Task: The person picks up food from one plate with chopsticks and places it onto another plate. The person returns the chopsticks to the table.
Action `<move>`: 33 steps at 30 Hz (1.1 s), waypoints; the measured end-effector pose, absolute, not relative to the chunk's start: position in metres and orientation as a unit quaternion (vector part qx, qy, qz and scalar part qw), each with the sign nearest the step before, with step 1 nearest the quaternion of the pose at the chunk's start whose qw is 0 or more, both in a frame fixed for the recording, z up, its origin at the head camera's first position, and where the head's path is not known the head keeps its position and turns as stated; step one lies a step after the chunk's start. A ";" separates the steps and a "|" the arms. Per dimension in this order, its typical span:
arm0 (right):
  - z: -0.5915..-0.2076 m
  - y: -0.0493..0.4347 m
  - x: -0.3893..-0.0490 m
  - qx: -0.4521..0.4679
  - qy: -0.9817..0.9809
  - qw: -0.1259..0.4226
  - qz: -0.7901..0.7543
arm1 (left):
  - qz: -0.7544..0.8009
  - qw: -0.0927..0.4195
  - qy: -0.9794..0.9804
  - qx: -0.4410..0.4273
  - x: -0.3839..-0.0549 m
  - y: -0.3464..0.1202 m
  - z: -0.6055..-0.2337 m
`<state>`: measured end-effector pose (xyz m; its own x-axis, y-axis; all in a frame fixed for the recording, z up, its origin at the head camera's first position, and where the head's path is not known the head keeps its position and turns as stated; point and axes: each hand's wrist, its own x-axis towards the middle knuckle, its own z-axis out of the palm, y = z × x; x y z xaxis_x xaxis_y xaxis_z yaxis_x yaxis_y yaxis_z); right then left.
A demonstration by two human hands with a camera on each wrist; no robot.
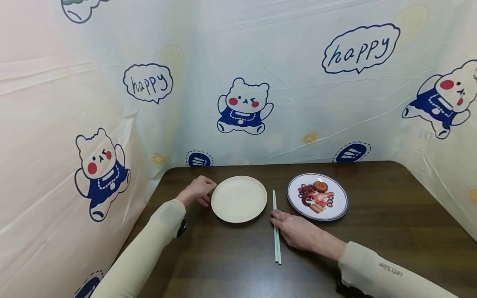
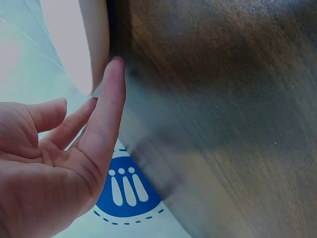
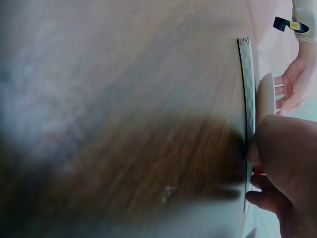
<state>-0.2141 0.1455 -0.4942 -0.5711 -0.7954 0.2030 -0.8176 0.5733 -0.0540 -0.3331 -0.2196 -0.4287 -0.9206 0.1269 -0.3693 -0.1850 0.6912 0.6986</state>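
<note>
Centre frame, the right hand (image 1: 298, 232) touches 2 chopsticks (image 1: 276, 231) with no closed grip (wrist view shows contact); the left hand (image 1: 198, 190), fingers straight, touches the cream plate (image 1: 239, 198).

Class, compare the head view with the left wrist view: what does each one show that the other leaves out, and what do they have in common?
Only the head view shows the right hand touching the chopsticks, and the patterned plate with food on it.

Only the left wrist view shows the left hand's straight fingertip meeting the edge of the cream plate from close by.

Both show the left hand at the cream plate's left rim, the dark wooden table and the printed backdrop.
</note>
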 end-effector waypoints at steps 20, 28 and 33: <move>-0.497 0.153 -0.220 0.475 -0.871 0.080 0.097 | 0.395 0.194 0.898 -0.015 -0.334 -0.220 -0.430; -0.496 0.160 -0.222 0.489 -0.865 0.068 0.093 | 0.388 0.198 0.900 -0.013 -0.334 -0.220 -0.431; -0.494 0.161 -0.222 0.492 -0.865 0.050 0.088 | 0.385 0.197 0.902 -0.012 -0.334 -0.221 -0.433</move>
<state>-0.2223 0.1612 -0.4944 -0.5105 -0.8422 0.1734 -0.8599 0.5000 -0.1031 -0.3336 -0.2210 -0.4327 -0.9220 0.1295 -0.3648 -0.1741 0.7031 0.6894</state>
